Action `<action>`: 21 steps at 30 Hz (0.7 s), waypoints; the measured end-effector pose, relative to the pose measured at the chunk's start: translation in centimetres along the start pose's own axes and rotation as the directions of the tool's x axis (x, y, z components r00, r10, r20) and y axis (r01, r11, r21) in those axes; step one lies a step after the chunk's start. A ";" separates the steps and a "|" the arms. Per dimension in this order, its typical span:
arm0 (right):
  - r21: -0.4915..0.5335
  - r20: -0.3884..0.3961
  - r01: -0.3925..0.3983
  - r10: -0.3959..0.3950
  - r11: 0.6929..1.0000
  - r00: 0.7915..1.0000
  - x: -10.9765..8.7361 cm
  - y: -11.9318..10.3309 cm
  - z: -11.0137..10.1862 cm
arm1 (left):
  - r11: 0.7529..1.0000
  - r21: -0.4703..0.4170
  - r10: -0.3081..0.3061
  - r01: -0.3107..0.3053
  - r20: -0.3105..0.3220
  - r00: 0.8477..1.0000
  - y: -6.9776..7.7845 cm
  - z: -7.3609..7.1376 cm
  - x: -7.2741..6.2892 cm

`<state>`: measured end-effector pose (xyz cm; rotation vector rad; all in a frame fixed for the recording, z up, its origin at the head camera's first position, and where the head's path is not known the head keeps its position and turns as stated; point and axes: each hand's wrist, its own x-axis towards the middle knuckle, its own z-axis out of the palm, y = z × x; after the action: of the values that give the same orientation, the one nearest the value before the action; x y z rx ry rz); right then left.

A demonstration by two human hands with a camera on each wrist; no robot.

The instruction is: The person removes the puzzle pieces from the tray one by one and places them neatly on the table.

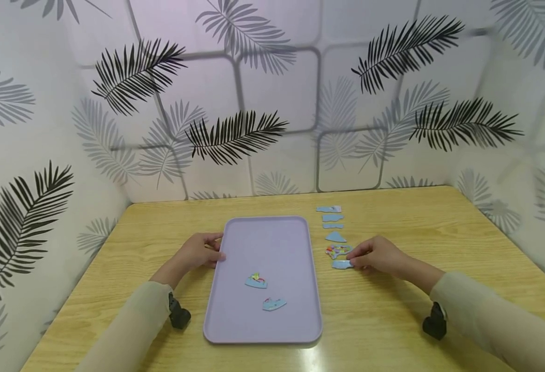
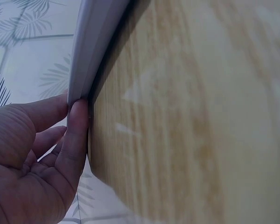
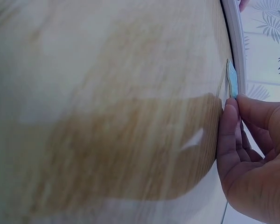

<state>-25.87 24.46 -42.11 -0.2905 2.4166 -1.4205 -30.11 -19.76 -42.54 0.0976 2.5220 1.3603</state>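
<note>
On the table lies a lilac tray (image 1: 265,330), and my left hand (image 1: 202,250) holds its left edge. In the left wrist view the thumb and fingers pinch the tray's rim (image 2: 86,51). My right hand (image 1: 377,256) pinches the right end of a light blue puzzle piece (image 1: 341,264), low over the table right of the tray. The right wrist view shows this puzzle piece (image 3: 232,77) between thumb and fingertips. Just behind it lies a multicoloured puzzle piece (image 1: 336,251). Inside the tray are two puzzle pieces, one with yellow and red print (image 1: 256,282), the other mostly blue (image 1: 274,304).
Several more light blue pieces form a column beyond the right hand, among them a triangular piece (image 1: 335,237) and a rectangular piece (image 1: 332,218). The wooden table (image 1: 393,325) meets a leaf-patterned wall covering (image 1: 282,155) at the back and sides.
</note>
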 end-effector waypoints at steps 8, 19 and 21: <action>-0.030 -0.026 -0.010 0.009 1.000 1.000 0.2 0.3 0.0 | 1.000 -0.009 -0.007 0.007 0.004 1.000 0.3 0.0 -0.2; -0.029 -0.032 -0.025 0.024 0.999 0.999 0.1 0.0 0.0 | 1.000 -0.014 -0.012 0.012 0.005 1.000 -0.1 0.0 0.0; -0.027 -0.034 -0.028 0.027 0.999 0.999 0.1 -0.3 0.1 | 1.000 -0.009 -0.011 0.011 0.003 1.000 -0.1 0.0 0.0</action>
<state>-25.89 24.23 -41.86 -0.2410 2.4592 -1.3924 -30.11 -19.78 -42.62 0.0836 2.5105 1.3657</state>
